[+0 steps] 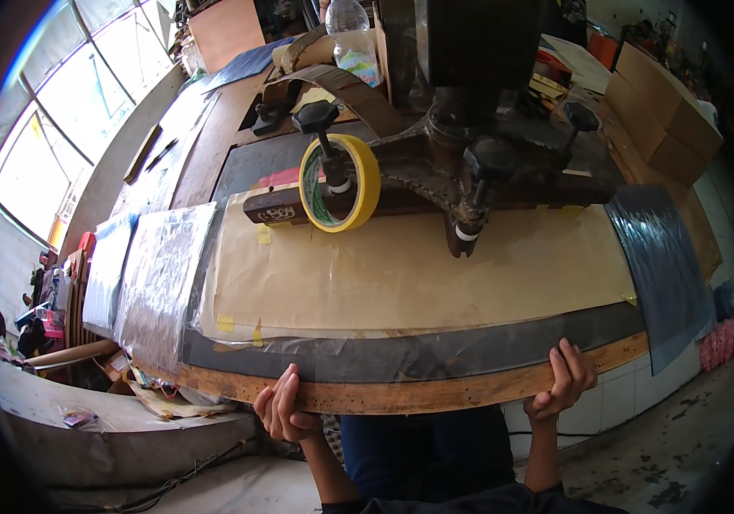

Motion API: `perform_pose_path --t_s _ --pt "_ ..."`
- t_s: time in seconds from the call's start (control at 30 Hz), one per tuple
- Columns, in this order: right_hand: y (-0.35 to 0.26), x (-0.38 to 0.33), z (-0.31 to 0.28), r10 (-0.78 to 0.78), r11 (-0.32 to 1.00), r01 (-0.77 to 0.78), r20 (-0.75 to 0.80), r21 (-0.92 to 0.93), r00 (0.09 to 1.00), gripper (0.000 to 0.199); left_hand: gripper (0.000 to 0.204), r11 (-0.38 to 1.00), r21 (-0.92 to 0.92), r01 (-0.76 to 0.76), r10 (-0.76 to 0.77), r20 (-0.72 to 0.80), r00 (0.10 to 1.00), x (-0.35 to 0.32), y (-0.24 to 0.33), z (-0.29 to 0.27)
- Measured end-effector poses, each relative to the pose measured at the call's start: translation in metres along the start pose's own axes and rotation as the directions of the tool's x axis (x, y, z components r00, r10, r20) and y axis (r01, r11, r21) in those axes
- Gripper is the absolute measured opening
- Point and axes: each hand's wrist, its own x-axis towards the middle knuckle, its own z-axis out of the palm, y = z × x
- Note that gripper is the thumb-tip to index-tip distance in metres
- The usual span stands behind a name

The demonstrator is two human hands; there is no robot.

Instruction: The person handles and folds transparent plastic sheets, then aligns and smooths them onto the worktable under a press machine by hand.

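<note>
My left hand (285,406) is at the front edge of the workbench, fingers bent upward and thumb closed toward them. Farther right, my right hand (562,381) is held the same way at the edge. Between them a thin clear plastic sheet (384,360) seems to stretch, showing only as a faint sheen; its outline is hard to make out. Beneath it lie a dark grey mat (478,354) and the worn wooden edge (418,397). Beyond is a large tan paper sheet (435,274) with bits of yellow tape on it.
A heavy metal press (440,163) with knobs stands over the paper, a yellow tape roll (365,182) hanging on one knob. Stacked clear plastic (165,270) lies left; a bluish plastic sheet (662,265) overhangs the right edge. A cardboard box (662,111) and plastic bottle (351,38) stand behind.
</note>
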Motion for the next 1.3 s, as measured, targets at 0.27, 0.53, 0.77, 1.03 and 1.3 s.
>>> perform_pose_path --t_s 0.27,0.53,0.77,1.03,1.3 --pt "-0.0004 0.0016 0.0011 -0.007 1.000 0.007 -0.005 -0.008 1.000 0.055 0.049 1.000 0.005 0.007 -0.007 0.006 1.000 -0.0007 -0.0011 -0.0002" --pt "-0.0002 0.0002 0.0012 -0.006 1.000 0.006 -0.007 -0.011 1.000 0.055 0.049 1.000 0.002 -0.005 0.005 -0.007 1.000 -0.0004 -0.0008 0.0003" --pt "0.0000 -0.0006 0.0006 0.003 1.000 -0.003 -0.005 -0.005 1.000 0.054 0.049 1.000 -0.008 0.001 -0.001 -0.001 1.000 0.0000 -0.0004 -0.0002" --pt "-0.0035 0.0030 0.0003 0.018 0.999 -0.019 -0.014 -0.035 1.000 0.055 0.049 1.000 -0.001 0.007 -0.007 0.005 1.000 -0.0004 -0.0008 -0.0010" --pt "-0.0037 0.0049 0.0009 0.014 0.999 -0.016 -0.038 -0.042 0.999 0.054 0.049 1.000 -0.017 0.020 -0.020 -0.028 0.999 0.0003 0.0005 0.0029"
